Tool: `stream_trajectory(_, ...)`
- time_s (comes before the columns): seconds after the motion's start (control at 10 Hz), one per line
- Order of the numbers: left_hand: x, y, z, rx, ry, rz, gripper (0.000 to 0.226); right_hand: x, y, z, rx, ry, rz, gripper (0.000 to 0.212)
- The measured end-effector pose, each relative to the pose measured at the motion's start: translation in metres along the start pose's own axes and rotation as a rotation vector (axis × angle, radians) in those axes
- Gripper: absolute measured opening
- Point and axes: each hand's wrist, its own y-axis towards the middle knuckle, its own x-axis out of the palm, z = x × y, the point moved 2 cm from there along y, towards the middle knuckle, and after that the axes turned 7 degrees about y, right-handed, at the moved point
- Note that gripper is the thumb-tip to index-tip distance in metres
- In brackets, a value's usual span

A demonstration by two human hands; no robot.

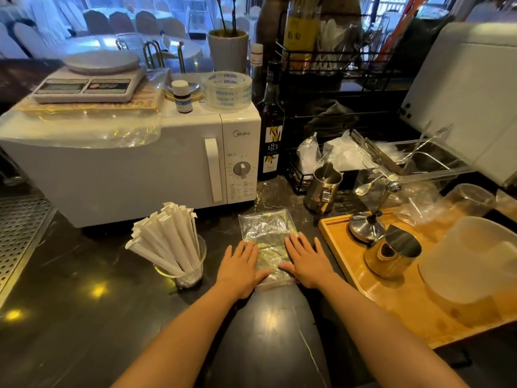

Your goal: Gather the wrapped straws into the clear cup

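Observation:
Several white paper-wrapped straws (165, 239) stand bunched in the clear cup (187, 271) on the dark counter, leaning left and fanning out above its rim. To the right of the cup lies a flat, crinkled clear plastic bag (265, 231). My left hand (240, 266) rests flat on the bag's near left side, fingers spread. My right hand (307, 260) lies flat on its near right side, fingers apart. Neither hand grips anything. No loose straws show on the counter.
A white microwave (134, 169) stands just behind the cup, with a scale (89, 79) and tape roll (226, 91) on top. A dark bottle (270, 127) and steel pitcher (323, 189) sit behind the bag. A wooden tray (391, 292) with metal cups fills the right.

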Motion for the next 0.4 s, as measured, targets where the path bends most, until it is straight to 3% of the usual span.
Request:
stream_trajectory(0.2, -0.024, -0.006, 0.001, -0.059, -0.119, 0.056, 0.063, -0.027, -0.007, -0.009, -0.051, 0.029, 0.065, 0.140)
stream_trajectory(0.4, -0.089, -0.021, -0.008, -0.094, -0.209, 0.401, 0.061, -0.096, -0.017, -0.042, -0.166, 0.112, 0.318, 0.114)
